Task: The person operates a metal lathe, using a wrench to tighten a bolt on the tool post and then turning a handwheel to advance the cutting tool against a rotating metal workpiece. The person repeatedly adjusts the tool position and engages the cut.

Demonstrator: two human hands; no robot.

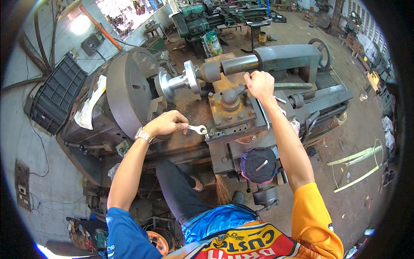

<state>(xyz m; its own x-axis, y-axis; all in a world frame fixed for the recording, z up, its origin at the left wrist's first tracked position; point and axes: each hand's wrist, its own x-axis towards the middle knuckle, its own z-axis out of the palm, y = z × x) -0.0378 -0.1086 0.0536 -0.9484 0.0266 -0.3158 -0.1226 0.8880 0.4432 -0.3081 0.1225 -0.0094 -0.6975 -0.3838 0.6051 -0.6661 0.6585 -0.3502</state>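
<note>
In my left hand [170, 123], fingers closed, is a small open-ended wrench [197, 128]. Its jaw sits at a bolt [207, 136] on the near left corner of the lathe's tool slide. My right hand [261, 84] is wrapped round the end of the clamp lever [238, 90] on top of the square tool post [228, 113]. Behind the post, a shiny flanged metal workpiece [176, 83] lies between the big chuck [129, 90] and the tailstock [280, 58]. Whether the wrench jaw is fully seated on the bolt, I cannot tell.
A dark cap-like cover [258, 166] rests over the front of the carriage. A stained cloth [91, 103] lies on the headstock beside a black plastic crate [56, 95]. Another green lathe [220, 19] stands at the back. A pale frame [355, 166] lies on the floor at right.
</note>
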